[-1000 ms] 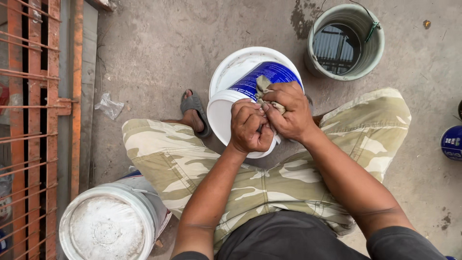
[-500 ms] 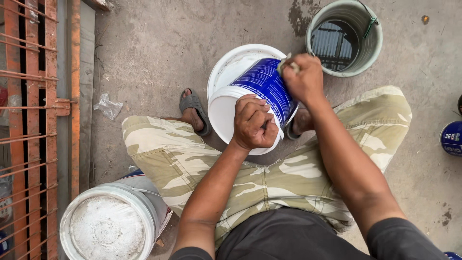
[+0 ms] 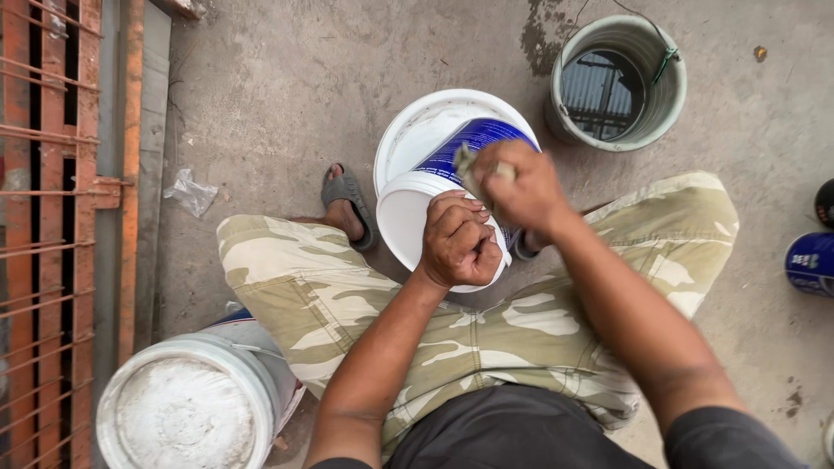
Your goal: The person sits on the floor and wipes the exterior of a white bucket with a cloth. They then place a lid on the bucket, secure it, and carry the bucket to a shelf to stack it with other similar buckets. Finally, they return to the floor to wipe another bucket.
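One tilted white-and-blue bucket [image 3: 434, 204], handheld

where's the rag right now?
Head view, centre: the rag is bunched in the right hand, pressed on the blue-labelled white bucket that the left hand steadies by its rim.

You are over a grey concrete floor [image 3: 287, 95], stained and rough, and the white lid [image 3: 417, 130] lying flat on it serves as your landmark. Beyond the lid and to its right stands a pale green bucket [image 3: 665, 104] holding dark water, with a damp patch on the concrete beside it. Left of the lid your sandalled foot [image 3: 347, 204] rests on the floor, and farther left lies a crumpled clear plastic scrap [image 3: 193, 191]. Nearer you and left of the lid stands a closed white pail [image 3: 187, 408]. Far right of the lid lies a blue can [image 3: 810, 260].
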